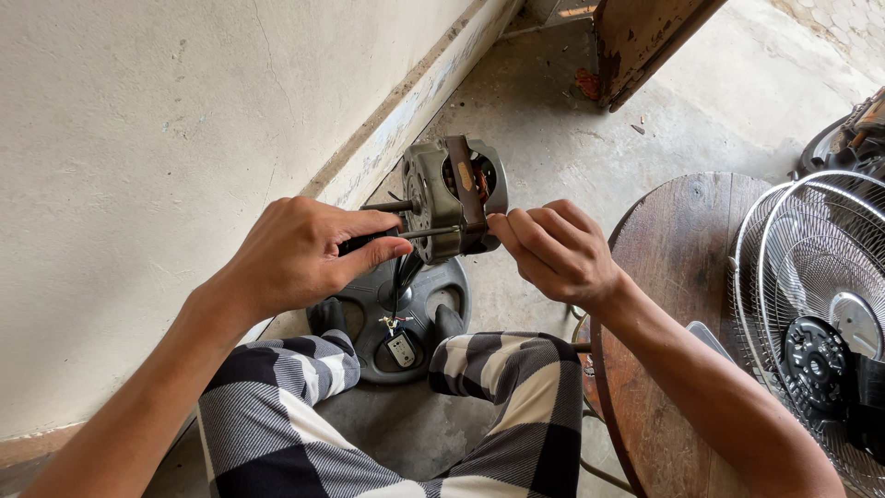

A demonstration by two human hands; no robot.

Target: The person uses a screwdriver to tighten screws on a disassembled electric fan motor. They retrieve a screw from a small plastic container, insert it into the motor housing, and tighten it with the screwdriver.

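At centre frame, the left hand [300, 254] closes around a black-handled screwdriver [398, 236] driven into the grey metal fan motor [442, 198], which the right hand [553, 249] pinches at its edge. A slipping tip could jab those fingers; the dangling black wires [401, 277] may snag, and a loosened motor would fall onto the grey round plastic fan base [433, 295] below.

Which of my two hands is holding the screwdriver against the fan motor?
The left hand: it grips the screwdriver by its dark handle. The right hand only pinches the fan motor's edge.
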